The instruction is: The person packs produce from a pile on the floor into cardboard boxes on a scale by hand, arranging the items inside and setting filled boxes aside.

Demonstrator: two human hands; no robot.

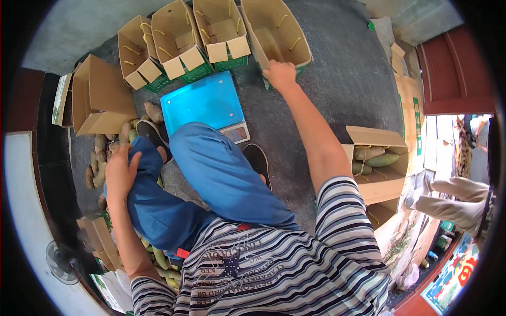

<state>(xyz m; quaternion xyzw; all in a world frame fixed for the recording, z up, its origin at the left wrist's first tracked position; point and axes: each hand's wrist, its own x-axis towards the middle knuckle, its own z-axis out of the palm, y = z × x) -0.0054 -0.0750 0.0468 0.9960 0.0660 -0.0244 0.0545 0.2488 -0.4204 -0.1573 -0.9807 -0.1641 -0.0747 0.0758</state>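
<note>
My right hand [282,75] reaches forward with its fingers closed over the near edge of an open cardboard box [253,45]. That box has yellow cord handles inside and stands rightmost in the row. Beside my left knee my left hand [121,171] hangs with fingers stretched and thumb apart, holding nothing I can see. Close to it lie several brownish, elongated tubers [100,145] on the floor. Between the boxes and my knees sits a scale with a bright blue platform [203,100]; its pale display panel [236,133] faces me.
Several more open boxes [176,39] with yellow cords line the far side. Another open carton [108,95] stands at the left. On the right, a box [382,181] contains brown and green tubers. A person's legs [456,197] show by the doorway. A fan [62,262] is lower left.
</note>
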